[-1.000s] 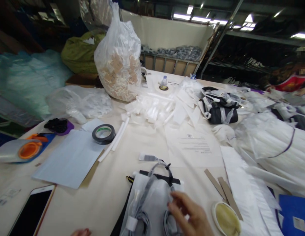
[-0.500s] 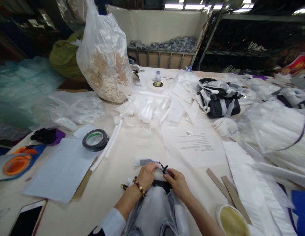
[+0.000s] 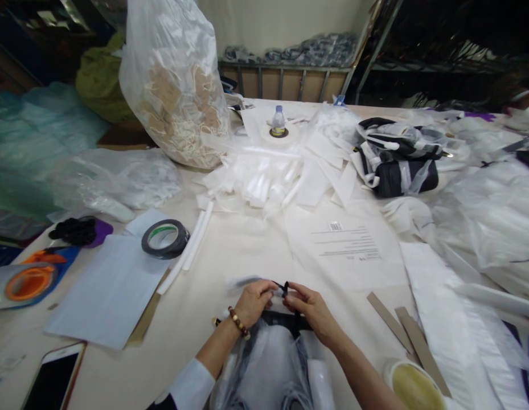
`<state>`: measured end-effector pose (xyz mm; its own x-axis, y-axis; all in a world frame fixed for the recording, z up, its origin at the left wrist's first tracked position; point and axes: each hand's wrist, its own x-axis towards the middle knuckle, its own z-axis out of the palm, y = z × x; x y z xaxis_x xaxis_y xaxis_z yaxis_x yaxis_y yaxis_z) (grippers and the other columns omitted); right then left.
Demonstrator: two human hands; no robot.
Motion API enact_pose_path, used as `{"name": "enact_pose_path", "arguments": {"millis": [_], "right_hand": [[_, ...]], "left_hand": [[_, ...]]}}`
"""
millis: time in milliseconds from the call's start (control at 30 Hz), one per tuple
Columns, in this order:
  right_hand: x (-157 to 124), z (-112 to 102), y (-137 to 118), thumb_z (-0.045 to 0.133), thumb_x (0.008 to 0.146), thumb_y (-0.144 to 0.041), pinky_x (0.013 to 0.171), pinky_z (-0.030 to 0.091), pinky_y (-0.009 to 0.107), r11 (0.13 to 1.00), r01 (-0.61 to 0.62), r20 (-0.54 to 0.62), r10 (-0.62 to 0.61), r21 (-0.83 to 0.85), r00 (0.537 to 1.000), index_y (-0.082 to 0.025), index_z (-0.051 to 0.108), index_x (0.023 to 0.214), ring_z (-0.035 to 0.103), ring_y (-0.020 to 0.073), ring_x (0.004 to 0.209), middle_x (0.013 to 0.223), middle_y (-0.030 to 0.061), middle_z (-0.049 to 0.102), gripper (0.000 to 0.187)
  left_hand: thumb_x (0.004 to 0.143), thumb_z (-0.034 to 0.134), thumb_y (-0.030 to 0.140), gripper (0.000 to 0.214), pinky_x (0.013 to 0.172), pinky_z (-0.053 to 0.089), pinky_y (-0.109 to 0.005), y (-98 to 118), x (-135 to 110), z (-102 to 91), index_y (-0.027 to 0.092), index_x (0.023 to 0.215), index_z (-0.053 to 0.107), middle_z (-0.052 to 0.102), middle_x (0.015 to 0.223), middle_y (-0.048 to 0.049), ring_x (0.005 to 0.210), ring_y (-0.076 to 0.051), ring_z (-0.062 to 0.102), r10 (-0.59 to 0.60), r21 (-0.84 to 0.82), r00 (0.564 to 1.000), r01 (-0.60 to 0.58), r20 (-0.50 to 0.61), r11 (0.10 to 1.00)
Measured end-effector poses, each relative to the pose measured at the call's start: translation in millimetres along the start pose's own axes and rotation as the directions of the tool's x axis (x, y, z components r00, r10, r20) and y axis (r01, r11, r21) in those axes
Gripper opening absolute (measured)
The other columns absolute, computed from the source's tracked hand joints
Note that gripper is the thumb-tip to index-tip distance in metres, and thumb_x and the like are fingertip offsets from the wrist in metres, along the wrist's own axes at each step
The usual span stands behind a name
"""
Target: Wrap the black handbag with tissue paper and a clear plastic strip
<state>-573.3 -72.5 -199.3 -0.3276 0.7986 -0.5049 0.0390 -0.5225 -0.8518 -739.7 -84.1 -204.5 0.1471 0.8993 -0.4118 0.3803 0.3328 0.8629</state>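
Note:
Close together at the front middle of the table, my left hand (image 3: 253, 302) and my right hand (image 3: 310, 309) pinch a thin black strap (image 3: 285, 288) between fingertips. The strap looks looped or knotted between them; the exact detail is too small to tell. A clear plastic piece with a grey insert (image 3: 244, 281) extends from beneath my left fingers. Below both hands lies a dark bag wrapped in clear plastic, with white padding (image 3: 273, 361) on it. White rolled material (image 3: 319, 378) runs along its right side.
Left of my hands are black tape (image 3: 165, 238), a pale blue sheet (image 3: 106, 290) and a phone (image 3: 54, 376). Grey-brown strips (image 3: 422, 341) and a yellowish tub (image 3: 415, 387) lie right. White scraps (image 3: 264, 176), a bottle (image 3: 278, 121) and black-and-white bags (image 3: 405, 176) are farther back.
The head view has tipped downward. My right fingers have risen slightly around the black strap, which now stands more upright between my hands. The plastic piece at left has tilted.

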Motion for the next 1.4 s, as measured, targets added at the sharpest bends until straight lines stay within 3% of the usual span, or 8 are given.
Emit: {"name": "enact_pose_path", "arguments": {"millis": [133, 267, 500, 833, 1000, 1167, 1300, 1400], "right_hand": [[10, 0, -4, 0.055, 0.071, -0.047, 0.054, 0.041, 0.027, 0.984, -0.129, 0.012, 0.129, 0.122, 0.992, -0.016, 0.063, 0.076, 0.054, 0.0137, 0.053, 0.058, 0.0007, 0.060, 0.033], [29, 3, 0, 0.069, 0.053, -0.029, 0.056, 0.040, 0.026, 0.974, -0.147, -0.053, 0.158, 0.171, 0.986, -0.015, 0.064, 0.074, 0.053, 0.0121, 0.053, 0.057, -0.0013, 0.061, 0.025], [22, -6, 0, 0.073, 0.048, -0.027, 0.067, 0.044, 0.030, 0.978, -0.053, -0.104, 0.075, 0.203, 0.992, -0.017, 0.067, 0.074, 0.060, 0.0160, 0.064, 0.064, 0.0009, 0.068, 0.029], [26, 8, -6, 0.066, 0.051, -0.019, 0.054, 0.038, 0.027, 0.999, 0.032, -0.058, -0.029, 0.044, 0.998, -0.019, 0.066, 0.056, 0.050, 0.0121, 0.050, 0.050, -0.0039, 0.061, 0.005], [19, 8, -7, 0.068, 0.058, -0.025, 0.068, 0.040, 0.028, 0.997, 0.064, -0.069, -0.066, -0.034, 0.995, -0.020, 0.069, 0.067, 0.053, 0.0139, 0.064, 0.062, -0.0024, 0.065, 0.011], [15, -5, -13, 0.061, 0.070, -0.044, 0.067, 0.042, 0.030, 0.999, -0.050, 0.056, 0.050, -0.006, 0.997, -0.016, 0.066, 0.085, 0.057, 0.0158, 0.068, 0.072, 0.0022, 0.066, 0.032], [10, -14, -11, 0.069, 0.058, -0.037, 0.066, 0.043, 0.029, 0.993, -0.112, 0.153, 0.115, -0.026, 0.981, -0.015, 0.066, 0.087, 0.058, 0.0159, 0.067, 0.072, 0.0022, 0.066, 0.036], [6, -18, -2, 0.069, 0.054, -0.036, 0.068, 0.044, 0.030, 0.991, -0.103, 0.139, 0.115, -0.089, 0.984, -0.016, 0.065, 0.090, 0.059, 0.0167, 0.068, 0.074, 0.0022, 0.067, 0.042]], "left_hand": [[0.067, 0.049, 0.018, 0.018, 0.073, 0.043, -0.027, 8, -2, 0.3, 0.017, 0.082, 0.059, 0.060, 0.077, -0.0006, 0.074, -0.016, 0.055, 0.037, 0.009, 0.999, -0.037, -0.016, 0.999], [0.068, 0.053, 0.023, 0.006, 0.066, 0.041, -0.026, 12, 1, 5.2, 0.018, 0.071, 0.054, 0.055, 0.066, 0.0014, 0.070, -0.015, 0.052, -0.008, 0.005, 0.999, 0.008, -0.048, 1.000], [0.069, 0.057, 0.021, 0.012, 0.043, 0.032, -0.021, 6, 10, 10.6, 0.017, 0.061, 0.049, 0.048, 0.049, 0.0063, 0.040, -0.009, 0.042, -0.200, -0.074, 0.980, 0.199, -0.010, 0.977], [0.074, 0.061, 0.019, 0.017, 0.055, 0.040, -0.024, 3, 13, 14.8, 0.014, 0.059, 0.054, 0.053, 0.052, 0.0048, 0.051, -0.010, 0.050, -0.278, -0.110, 0.960, 0.281, 0.037, 0.953], [0.070, 0.057, 0.018, 0.008, 0.053, 0.037, -0.023, 4, 10, 12.9, 0.014, 0.063, 0.056, 0.054, 0.051, 0.0042, 0.049, -0.010, 0.048, -0.264, -0.183, 0.964, 0.263, 0.019, 0.947], [0.065, 0.054, 0.024, 0.009, 0.051, 0.036, -0.022, 6, 6, 11.6, 0.016, 0.062, 0.052, 0.055, 0.053, 0.0031, 0.050, -0.010, 0.048, -0.248, -0.216, 0.969, 0.242, 0.000, 0.946], [0.067, 0.052, 0.024, 0.009, 0.052, 0.038, -0.022, 6, 8, 11.9, 0.016, 0.064, 0.050, 0.055, 0.055, 0.0028, 0.051, -0.011, 0.049, -0.246, -0.154, 0.969, 0.243, 0.001, 0.958], [0.071, 0.049, 0.024, 0.008, 0.054, 0.039, -0.022, 6, 9, 11.5, 0.016, 0.071, 0.052, 0.056, 0.058, 0.0023, 0.054, -0.011, 0.050, -0.228, -0.039, 0.974, 0.228, 0.014, 0.973]]}}
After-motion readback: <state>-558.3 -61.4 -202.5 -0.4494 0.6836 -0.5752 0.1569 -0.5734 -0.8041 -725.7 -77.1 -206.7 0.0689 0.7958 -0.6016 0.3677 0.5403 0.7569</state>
